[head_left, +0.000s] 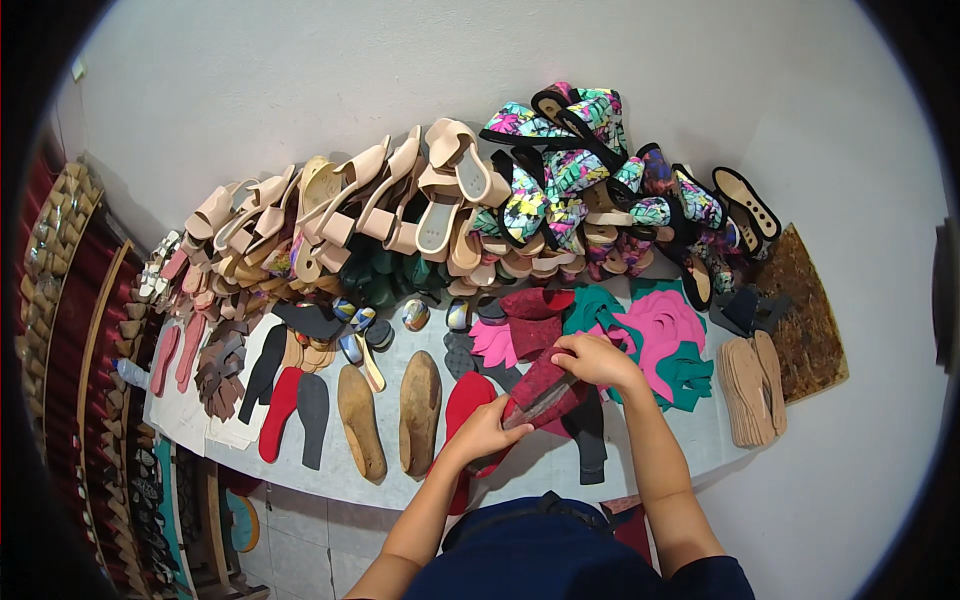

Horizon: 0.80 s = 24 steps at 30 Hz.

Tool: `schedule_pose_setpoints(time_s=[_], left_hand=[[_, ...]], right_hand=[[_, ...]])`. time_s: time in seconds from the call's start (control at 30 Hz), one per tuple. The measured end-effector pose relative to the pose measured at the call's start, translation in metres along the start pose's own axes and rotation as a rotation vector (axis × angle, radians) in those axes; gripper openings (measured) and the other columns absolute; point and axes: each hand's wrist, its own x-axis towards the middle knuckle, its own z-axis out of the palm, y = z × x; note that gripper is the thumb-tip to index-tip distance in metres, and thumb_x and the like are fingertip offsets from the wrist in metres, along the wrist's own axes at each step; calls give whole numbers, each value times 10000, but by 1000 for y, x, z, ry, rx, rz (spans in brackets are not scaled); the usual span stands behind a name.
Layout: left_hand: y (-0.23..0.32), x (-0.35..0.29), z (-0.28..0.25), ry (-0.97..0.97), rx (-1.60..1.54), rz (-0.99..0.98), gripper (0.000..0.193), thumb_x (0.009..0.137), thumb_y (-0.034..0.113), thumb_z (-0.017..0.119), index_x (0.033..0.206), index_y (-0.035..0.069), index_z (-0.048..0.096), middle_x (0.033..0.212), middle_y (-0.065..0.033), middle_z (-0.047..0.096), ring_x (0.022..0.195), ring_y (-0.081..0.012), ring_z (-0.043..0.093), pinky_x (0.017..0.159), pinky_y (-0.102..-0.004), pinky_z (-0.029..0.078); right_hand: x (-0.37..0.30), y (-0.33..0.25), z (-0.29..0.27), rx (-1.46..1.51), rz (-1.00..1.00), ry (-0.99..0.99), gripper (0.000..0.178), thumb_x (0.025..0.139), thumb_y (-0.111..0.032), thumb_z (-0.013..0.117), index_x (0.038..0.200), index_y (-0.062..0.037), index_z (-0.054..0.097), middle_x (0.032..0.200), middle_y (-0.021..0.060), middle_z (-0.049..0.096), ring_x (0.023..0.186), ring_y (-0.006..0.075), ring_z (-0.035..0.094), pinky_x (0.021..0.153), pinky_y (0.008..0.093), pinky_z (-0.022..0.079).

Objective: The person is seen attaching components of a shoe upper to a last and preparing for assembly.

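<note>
A dark red patterned shoe upper (538, 388) is stretched at a slant between my two hands, with its greyish inner side partly showing. My left hand (484, 436) grips its lower left end, and my right hand (600, 364) pinches the upper right end. Under and beside my left hand lies a bright red sole-shaped piece (466, 396). More dark red upper pieces (533, 325) are heaped just beyond the held one. A black strip-like sole piece (590, 445) lies below my right hand, partly covered by the upper.
Two wooden shoe lasts (420, 412) lie left of my hands, near a red insole (280, 415) and a grey insole (312, 420). Pink cut pieces (662, 330) spread at right, before stacked tan insoles (745, 390). Beige heeled sandals (375, 195) and multicoloured shoes (575, 170) pile along the wall.
</note>
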Motion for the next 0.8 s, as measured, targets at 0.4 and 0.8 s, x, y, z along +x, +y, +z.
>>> schedule_pose_setpoints(time_s=[0.4,0.8], left_hand=[[3,-1,1,9,-105,-1,474,695,279,662,1013,-25,486,865,-163,594,815,-237,587,734,-330,438],[-5,-5,7,84,-203,61,482,687,296,657,1002,-34,503,858,-177,594,803,-256,586,722,-332,439]], right_hand=[[-2,-7,17,-297,-69,211,234,770,-309,538,899,-122,592,872,67,603,878,269,509,746,405,337],[-4,-4,17,-306,-136,494,403,684,-456,610,827,-82,565,774,77,567,766,249,513,709,383,365]])
